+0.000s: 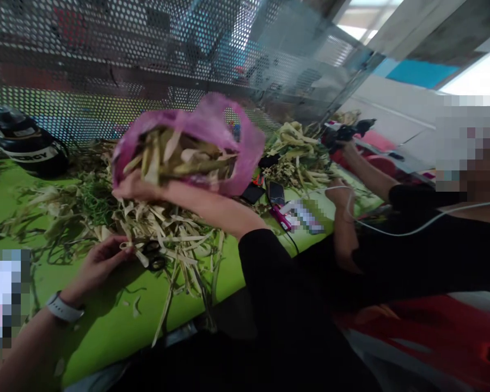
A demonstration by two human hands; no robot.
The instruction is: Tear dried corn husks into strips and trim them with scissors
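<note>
Between the closed thumb and fingers of my left hand (108,257) is a pale strip of dried husk (131,247), low over the green table (110,326). Black scissor handles (154,256) lie just right of it among loose strips (188,245). My right hand (136,187), smeared by motion, is at the lower left side of a pink plastic bag (249,141). Husk pieces (179,152) fill the bag's open mouth. Whether my right fingers grip the bag or some husk is hard to tell. A green tangle of fibre (96,201) lies left of that hand.
A black bottle (28,144) stands at the back left before a perforated metal screen (106,65). Right of the bag lie phones (276,193) and another husk pile (298,152). A person in black (408,245) works at the right, a white cable before them.
</note>
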